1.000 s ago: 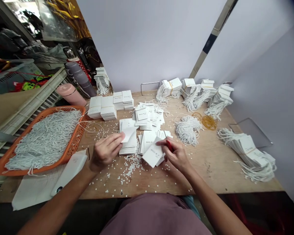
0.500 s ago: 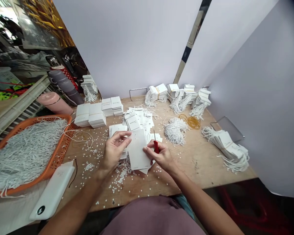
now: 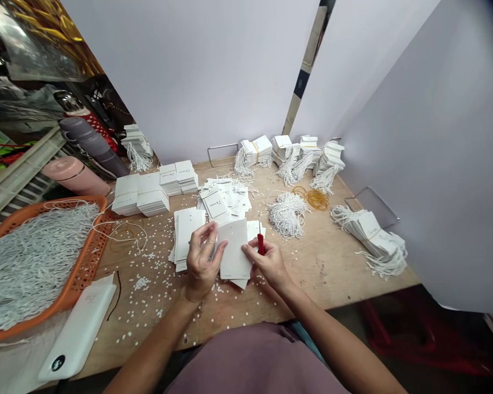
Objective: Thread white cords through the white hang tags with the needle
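My right hand (image 3: 272, 264) is closed around a red-handled awl (image 3: 261, 244), its thin metal needle pointing up. Between thumb and fingers the same hand pinches the right edge of white tag cards (image 3: 234, 256), which have a small hole near the top; another card's corner pokes out below. At the cards' left edge is my left hand (image 3: 202, 264), thumb and fingers apart, the thumb tip at the edge; whether it touches I cannot tell. A stack of blank-faced tags (image 3: 189, 232) lies beside it, partly hidden. Beyond lies a pile of printed tags (image 3: 216, 203) with strings.
An orange basket (image 3: 74, 287) of white strings and a white power bank (image 3: 79, 328) are at left. Tag stacks (image 3: 153, 194) and bottles (image 3: 76, 174) stand behind. Loose strings (image 3: 288, 214), rubber bands (image 3: 317, 200) and strung bundles (image 3: 373, 235) lie right. White paper dots (image 3: 142, 282) litter the wooden table.
My left hand has turned, its fingers now more upright and spread at the cards' edge. The right hand keeps hold of the cards and awl. The whole view has shifted slightly.
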The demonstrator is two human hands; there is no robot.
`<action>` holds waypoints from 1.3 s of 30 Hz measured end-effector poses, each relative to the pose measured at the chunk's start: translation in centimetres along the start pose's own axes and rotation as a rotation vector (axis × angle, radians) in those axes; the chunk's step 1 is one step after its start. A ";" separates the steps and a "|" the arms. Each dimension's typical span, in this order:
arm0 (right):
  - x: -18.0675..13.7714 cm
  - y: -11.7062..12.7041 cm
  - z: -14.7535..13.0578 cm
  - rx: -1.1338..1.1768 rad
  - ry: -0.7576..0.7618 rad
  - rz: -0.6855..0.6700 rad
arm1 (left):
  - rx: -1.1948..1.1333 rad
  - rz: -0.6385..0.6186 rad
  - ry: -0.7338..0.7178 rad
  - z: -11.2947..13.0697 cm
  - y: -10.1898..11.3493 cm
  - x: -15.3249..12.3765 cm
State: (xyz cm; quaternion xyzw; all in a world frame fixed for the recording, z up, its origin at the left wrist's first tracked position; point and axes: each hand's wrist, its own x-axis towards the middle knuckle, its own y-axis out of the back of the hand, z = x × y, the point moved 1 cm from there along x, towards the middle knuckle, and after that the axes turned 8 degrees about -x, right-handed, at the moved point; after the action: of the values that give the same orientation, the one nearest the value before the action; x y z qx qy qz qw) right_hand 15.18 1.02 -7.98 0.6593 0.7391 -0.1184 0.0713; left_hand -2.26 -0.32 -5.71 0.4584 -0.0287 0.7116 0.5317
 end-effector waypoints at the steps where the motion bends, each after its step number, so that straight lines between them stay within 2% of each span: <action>1: 0.1 0.0 0.1 0.002 -0.008 0.005 | 0.028 0.000 -0.037 -0.2 -0.1 -0.1; 5: 0.6 -0.2 0.3 -0.004 -0.013 0.033 | 0.106 -0.030 -0.093 -0.4 -0.5 -0.8; 8: 1.0 -0.4 0.8 -0.039 -0.017 0.036 | 0.092 -0.038 -0.026 -0.3 -0.9 -1.1; 10: 1.2 -0.1 1.0 -0.141 0.051 0.031 | -0.023 -0.016 0.125 -0.5 -1.0 -0.8; 12: 1.4 1.1 0.7 -0.329 0.252 0.053 | -0.255 0.045 0.357 -1.1 -0.9 -0.1; 14: 1.2 3.3 -0.5 -0.509 0.491 0.142 | -0.512 0.103 0.571 -1.9 -0.5 1.0; 15: 1.0 4.6 -1.3 -0.542 0.542 0.216 | -0.609 0.118 0.642 -2.2 -0.3 1.5; 17: 0.2 7.0 -3.3 -0.473 0.491 0.334 | -0.706 0.090 0.712 -2.4 0.3 2.5; 19: -0.8 8.2 -5.5 -0.293 0.361 0.322 | -0.718 0.019 0.740 -1.9 0.6 3.1; 21: -1.6 7.6 -7.2 -0.200 0.289 0.136 | -0.715 -0.061 0.763 -0.6 0.4 3.4; 23: -1.7 5.8 -7.9 -0.208 0.290 0.011 | -0.740 -0.137 0.778 1.0 0.0 3.5; 26: -0.7 3.4 -7.6 -0.312 0.378 0.037 | -0.793 -0.211 0.783 3.0 -0.7 3.6; 28: 0.1 2.6 -7.0 -0.378 0.424 0.066 | -0.810 -0.220 0.777 3.6 -1.0 3.5; 33: 0.5 2.4 -6.6 -0.430 0.443 0.076 | -0.833 -0.186 0.777 3.3 -1.3 3.2; 39: 0.5 2.6 -6.3 -0.303 0.403 0.078 | -0.912 -0.121 0.835 2.6 -1.8 3.1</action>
State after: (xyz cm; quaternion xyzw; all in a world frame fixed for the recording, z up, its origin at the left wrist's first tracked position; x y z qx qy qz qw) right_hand 18.01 3.48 -2.26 0.6793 0.7218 0.1304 0.0249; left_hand 0.70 1.39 -2.87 -0.1311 -0.0934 0.7154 0.6799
